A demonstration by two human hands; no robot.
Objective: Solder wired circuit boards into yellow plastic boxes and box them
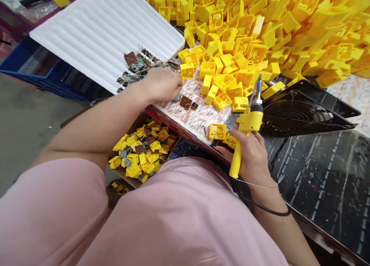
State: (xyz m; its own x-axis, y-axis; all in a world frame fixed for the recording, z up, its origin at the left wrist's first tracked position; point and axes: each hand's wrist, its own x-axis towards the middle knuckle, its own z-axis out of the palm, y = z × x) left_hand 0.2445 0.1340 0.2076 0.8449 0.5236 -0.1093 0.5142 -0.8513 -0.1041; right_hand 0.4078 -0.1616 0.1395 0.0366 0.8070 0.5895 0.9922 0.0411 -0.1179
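Note:
My left hand (163, 84) is closed, fingers curled down at the table beside a pile of small wired circuit boards (141, 63). Whatever is in its fingers is hidden. A brown board (185, 102) and a small black part (194, 105) lie just to its right. In my right hand (253, 154) is a yellow soldering gun (250, 121), its metal tip pointing up and away from me, with a thin wire trailing from the handle's lower end. Close by that hand, at the table edge, sits an open yellow housing (217, 131); another is partly covered by the hand.
A large heap of yellow housings (243, 46) covers the back of the table. A black spiral-wire stand (291, 113) stands right of the gun. White ribbed foam (110, 27) lies at left over a blue crate (66, 81). Below the edge, a box holds yellow housings (144, 152).

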